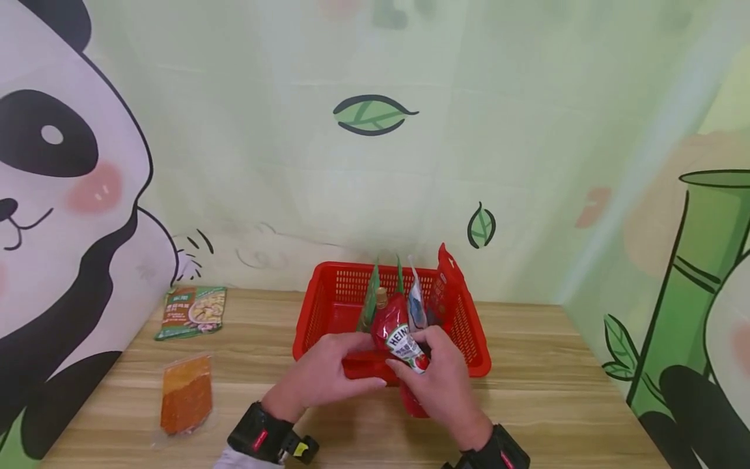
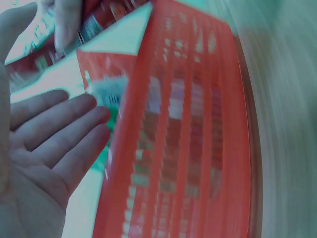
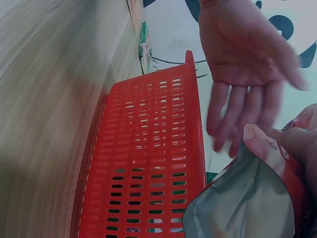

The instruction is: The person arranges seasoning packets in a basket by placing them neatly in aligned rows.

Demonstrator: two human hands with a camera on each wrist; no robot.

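Ketchup pouch (image 1: 403, 345), head view: pinched in the right grip (image 1: 442, 384), red basket (image 1: 305, 319) just beyond. Left wrist: left grip (image 2: 49, 144) wide, beside the basket. Right wrist: pouch pinched near its edge, probably for firmer purchase.

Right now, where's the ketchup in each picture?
Head: the ketchup is below the middle, a bit right, in the right hand.
Left wrist: the ketchup slants across the top left, blurry, above the left hand.
Right wrist: the ketchup is at the bottom right, its grey end showing.
Shared landmark: the red basket, right of the ketchup in the left wrist view, left of it in the right wrist view.
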